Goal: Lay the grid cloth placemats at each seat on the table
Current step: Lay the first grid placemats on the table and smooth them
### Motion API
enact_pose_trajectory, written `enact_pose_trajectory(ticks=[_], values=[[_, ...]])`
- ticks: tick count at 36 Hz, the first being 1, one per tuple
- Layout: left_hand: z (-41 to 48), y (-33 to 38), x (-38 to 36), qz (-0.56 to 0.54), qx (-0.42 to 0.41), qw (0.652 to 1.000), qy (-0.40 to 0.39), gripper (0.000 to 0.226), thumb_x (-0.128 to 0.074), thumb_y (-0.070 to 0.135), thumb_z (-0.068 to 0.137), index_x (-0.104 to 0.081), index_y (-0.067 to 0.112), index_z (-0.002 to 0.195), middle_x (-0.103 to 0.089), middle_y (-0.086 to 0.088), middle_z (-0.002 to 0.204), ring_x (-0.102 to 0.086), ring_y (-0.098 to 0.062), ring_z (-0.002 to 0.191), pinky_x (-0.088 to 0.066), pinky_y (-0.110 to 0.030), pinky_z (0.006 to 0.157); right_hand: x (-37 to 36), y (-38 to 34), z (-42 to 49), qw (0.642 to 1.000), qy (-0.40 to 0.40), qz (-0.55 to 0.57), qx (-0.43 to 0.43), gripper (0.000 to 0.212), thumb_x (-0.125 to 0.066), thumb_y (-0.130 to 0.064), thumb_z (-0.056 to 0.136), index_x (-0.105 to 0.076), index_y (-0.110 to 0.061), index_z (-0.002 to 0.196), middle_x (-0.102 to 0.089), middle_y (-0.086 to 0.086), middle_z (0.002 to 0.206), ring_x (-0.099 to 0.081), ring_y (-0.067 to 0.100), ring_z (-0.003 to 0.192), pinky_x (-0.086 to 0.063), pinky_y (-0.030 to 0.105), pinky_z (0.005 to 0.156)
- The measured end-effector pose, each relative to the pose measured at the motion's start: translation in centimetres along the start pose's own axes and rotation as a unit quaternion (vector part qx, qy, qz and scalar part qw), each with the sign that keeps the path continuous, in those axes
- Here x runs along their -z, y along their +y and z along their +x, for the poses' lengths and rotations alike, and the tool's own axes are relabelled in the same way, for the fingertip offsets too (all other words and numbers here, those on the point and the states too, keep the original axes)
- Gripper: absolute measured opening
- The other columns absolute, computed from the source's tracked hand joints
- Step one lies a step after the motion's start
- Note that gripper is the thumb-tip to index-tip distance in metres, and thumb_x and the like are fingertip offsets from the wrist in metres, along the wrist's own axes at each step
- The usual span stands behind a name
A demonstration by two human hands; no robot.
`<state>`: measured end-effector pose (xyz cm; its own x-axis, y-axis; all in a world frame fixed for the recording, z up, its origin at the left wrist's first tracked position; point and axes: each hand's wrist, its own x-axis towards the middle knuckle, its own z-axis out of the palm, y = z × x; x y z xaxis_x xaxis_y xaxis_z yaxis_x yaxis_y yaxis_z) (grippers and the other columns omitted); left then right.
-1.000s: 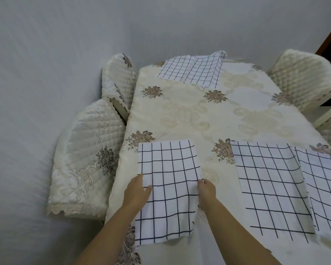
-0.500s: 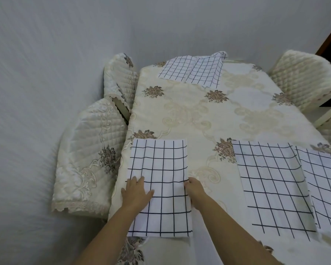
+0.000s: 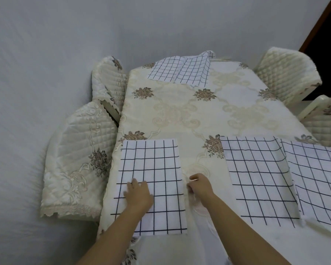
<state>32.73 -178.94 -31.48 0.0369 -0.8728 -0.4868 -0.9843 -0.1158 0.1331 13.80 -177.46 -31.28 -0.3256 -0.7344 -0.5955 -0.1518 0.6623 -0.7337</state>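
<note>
Your left grip (image 3: 139, 194) presses flat, fingers straight, on the placemat (image 3: 157, 169) at the near-left corner of the bench (image 3: 180, 111), while your right grip (image 3: 199, 186) curls just beside its edge, hold unclear; the soft, light cloth is likely best pinched at corners.

Both bare forearms (image 3: 118, 232) reach forward. The left hand (image 3: 139, 196) lies flat, palm down, fingers straight and close together. The right hand (image 3: 199, 185) sits just beside it, fingers curled inward; whether they pinch anything is unclear.
</note>
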Motion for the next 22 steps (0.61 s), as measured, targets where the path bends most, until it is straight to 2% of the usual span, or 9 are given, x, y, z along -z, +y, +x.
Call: enact_pose_trajectory(ticks=[4, 6, 9, 16, 22], values=[[-1.3, 3.6, -0.4, -0.111, -0.101, 0.989, 0.022, 0.047, -0.045, 0.024, 0.096, -0.034, 0.013, 0.140, -0.026, -0.010, 0.149, -0.027, -0.023, 0.137, -0.027, -0.036, 0.112, 2.5, 0.2, -1.0, 0.999, -0.005, 0.049, 0.012, 0.022, -0.045, 0.003, 0.087, -0.055, -0.006, 0.104, -0.061, 0.005, 0.078, -0.055, 0.013, 0.059, -0.041, 0.019, 0.051], [-2.3, 5.9, -0.5, -0.188, -0.160, 0.969, 0.009, 0.041, -0.045, 0.019, 0.096, -0.040, 0.014, 0.136, -0.035, -0.005, 0.144, -0.036, -0.017, 0.131, -0.030, -0.025, 0.107, 3.8, 0.3, -1.6, 0.998, 0.000, 0.063, 0.018, 0.022, -0.044, 0.003, 0.088, -0.056, -0.007, 0.104, -0.062, 0.005, 0.080, -0.056, 0.013, 0.059, -0.040, 0.018, 0.049], [-4.2, 9.3, -0.6, -0.239, -0.219, 0.946, 0.003, 0.033, -0.046, 0.015, 0.095, -0.049, 0.016, 0.128, -0.044, 0.000, 0.135, -0.044, -0.012, 0.123, -0.031, -0.015, 0.094, 5.7, 0.9, -2.3, 0.995, -0.001, 0.098, 0.025, 0.020, -0.046, 0.002, 0.088, -0.056, -0.007, 0.103, -0.064, 0.006, 0.080, -0.057, 0.014, 0.060, -0.041, 0.021, 0.054], [-6.8, 15.7, -1.8, -0.282, -0.239, 0.929, -0.023, 0.029, -0.044, 0.011, 0.094, -0.055, 0.015, 0.120, -0.053, -0.001, 0.124, -0.053, -0.010, 0.104, -0.043, -0.022, 0.088, 10.9, 2.4, -2.8, 0.992, 0.003, 0.123, 0.040, 0.020, -0.044, 0.001, 0.087, -0.056, -0.009, 0.100, -0.065, 0.006, 0.080, -0.059, 0.016, 0.064, -0.042, 0.024, 0.061], [-8.2, 20.5, -3.8, -0.281, -0.234, 0.930, -0.039, 0.028, -0.044, 0.011, 0.094, -0.055, 0.014, 0.120, -0.057, -0.001, 0.121, -0.052, -0.009, 0.095, -0.042, -0.020, 0.080, 16.9, 4.2, -2.5, 0.992, 0.016, 0.114, 0.051, 0.021, -0.041, 0.001, 0.089, -0.056, -0.010, 0.096, -0.065, 0.007, 0.084, -0.059, 0.016, 0.066, -0.043, 0.023, 0.063]])
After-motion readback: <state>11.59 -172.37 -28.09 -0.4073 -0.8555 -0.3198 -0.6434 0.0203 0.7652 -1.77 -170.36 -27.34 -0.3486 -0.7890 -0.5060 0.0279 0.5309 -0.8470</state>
